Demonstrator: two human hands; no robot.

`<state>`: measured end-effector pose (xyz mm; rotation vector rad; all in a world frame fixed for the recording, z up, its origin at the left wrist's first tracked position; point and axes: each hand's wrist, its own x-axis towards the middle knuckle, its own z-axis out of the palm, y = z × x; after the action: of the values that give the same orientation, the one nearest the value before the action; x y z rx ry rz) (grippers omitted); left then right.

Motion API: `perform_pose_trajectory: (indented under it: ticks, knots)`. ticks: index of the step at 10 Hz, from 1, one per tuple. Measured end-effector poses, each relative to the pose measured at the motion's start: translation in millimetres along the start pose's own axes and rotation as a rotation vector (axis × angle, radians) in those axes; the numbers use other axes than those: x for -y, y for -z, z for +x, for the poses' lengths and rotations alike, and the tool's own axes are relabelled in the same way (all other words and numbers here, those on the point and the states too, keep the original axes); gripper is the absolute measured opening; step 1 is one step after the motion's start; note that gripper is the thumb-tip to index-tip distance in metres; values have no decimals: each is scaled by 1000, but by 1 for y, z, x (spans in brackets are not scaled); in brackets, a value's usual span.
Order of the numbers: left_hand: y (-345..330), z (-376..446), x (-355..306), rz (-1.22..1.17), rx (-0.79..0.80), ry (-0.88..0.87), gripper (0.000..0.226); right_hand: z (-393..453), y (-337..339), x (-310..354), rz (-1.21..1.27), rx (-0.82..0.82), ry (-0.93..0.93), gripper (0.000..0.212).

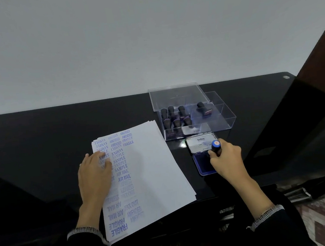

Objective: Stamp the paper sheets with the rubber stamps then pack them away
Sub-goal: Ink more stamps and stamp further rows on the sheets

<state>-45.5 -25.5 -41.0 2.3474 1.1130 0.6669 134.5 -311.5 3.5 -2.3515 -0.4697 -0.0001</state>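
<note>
Dark sleeves with pale knitted cuffs (83, 232) frame the lower edge of the head view, one on each forearm. Left hand (94, 174): fingers straight and lying flat on the left part of a stack of paper sheets (154, 173), which rests on a black table (39, 134) with its near corner overhanging the table's front edge. The top sheet carries blue imprints down its left side, among them SAMPLE, AMENDED, FRAGILE, AIR MAIL and FAX OUT; its right side is unprinted. Right hand (225, 158): fingers curled round the dark handle of a rubber stamp (216, 146) with a blue cap, held upright over the blue ink pad (202, 163); contact between stamp face and pad is hidden by the hand. The pad's hinged lid (198, 144), labelled Artline, stands open just behind it. Beyond the pad sits a clear plastic box (222, 119) holding further dark-handled stamps (174, 117), most upright in the left compartment and one tilted in the right. A clear box lid (175, 96) rests askew across the box's far left part.
</note>
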Motion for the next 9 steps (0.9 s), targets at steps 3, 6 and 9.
perform_pose_trajectory:
  ticks: [3,6,9]
  knots:
    - [-1,0,1,24,3,3,34,-2,-4,-1,7,-23,0,8]
    - [-1,0,1,22,4,3,35,1,-3,-2,15,4,-8,13]
    - [-1,0,2,12,4,5,34,3,-5,-4,-2,14,-19,16]
